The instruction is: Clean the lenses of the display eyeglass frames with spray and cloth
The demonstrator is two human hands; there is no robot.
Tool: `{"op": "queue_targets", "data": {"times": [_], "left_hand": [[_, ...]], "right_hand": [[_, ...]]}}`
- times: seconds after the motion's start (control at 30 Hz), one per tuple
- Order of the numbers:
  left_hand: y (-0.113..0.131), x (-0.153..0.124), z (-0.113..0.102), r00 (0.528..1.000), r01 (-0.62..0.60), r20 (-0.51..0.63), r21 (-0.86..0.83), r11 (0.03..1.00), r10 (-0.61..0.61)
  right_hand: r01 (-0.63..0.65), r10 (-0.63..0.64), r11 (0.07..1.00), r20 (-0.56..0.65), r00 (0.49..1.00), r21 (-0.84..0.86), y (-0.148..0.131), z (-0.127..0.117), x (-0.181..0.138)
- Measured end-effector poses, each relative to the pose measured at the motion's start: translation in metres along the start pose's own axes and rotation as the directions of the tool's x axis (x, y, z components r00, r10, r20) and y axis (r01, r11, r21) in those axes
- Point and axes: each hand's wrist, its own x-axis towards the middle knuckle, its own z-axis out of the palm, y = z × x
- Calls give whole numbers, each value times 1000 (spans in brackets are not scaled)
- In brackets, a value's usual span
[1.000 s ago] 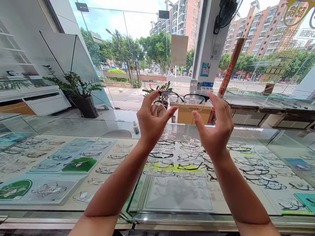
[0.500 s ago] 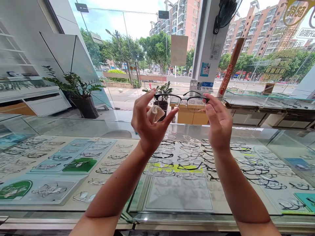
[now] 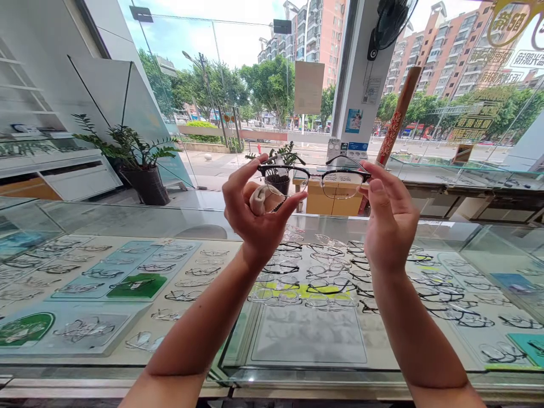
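A pair of eyeglasses (image 3: 315,174) with dark upper rims and thin lower rims is held up in front of me, above the glass counter. My left hand (image 3: 259,209) grips its left end near the hinge, with the index finger on top and the thumb stretched out below the lens. Tucked in the curled fingers of that same hand is a crumpled pale cloth (image 3: 266,199). My right hand (image 3: 390,218) pinches the other end of the frame between thumb and fingers. Both temples point away from me.
Under my arms, a glass display counter (image 3: 310,345) holds rows of eyeglasses (image 3: 280,266). Beyond it stand a potted plant (image 3: 147,181), a yellow box (image 3: 334,198) and a slanted wooden post (image 3: 399,116) by the shop window. A black fan (image 3: 393,25) hangs on the pillar.
The eyeglasses have turned to face me more squarely and come slightly nearer. My right hand has moved a little to the right, my left hand slightly left. Both keep their hold.
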Motion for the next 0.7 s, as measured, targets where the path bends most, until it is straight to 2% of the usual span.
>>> {"op": "queue_targets", "data": {"times": [0.13, 0.23, 0.47, 0.7], "left_hand": [[4, 0, -2, 995, 91, 37, -18, 996, -91], [5, -1, -1, 988, 147, 53, -31, 989, -146], [8, 3, 4, 985, 159, 91, -140, 977, -148], [8, 3, 4, 977, 173, 133, -60, 983, -164]], "right_hand": [[-132, 131, 990, 31, 991, 54, 12, -4, 7], [-183, 182, 978, 18, 983, 99, 15, -4, 10], [-218, 217, 972, 26, 976, 86, 16, -3, 11], [-210, 207, 975, 43, 977, 77, 18, -5, 11]]}}
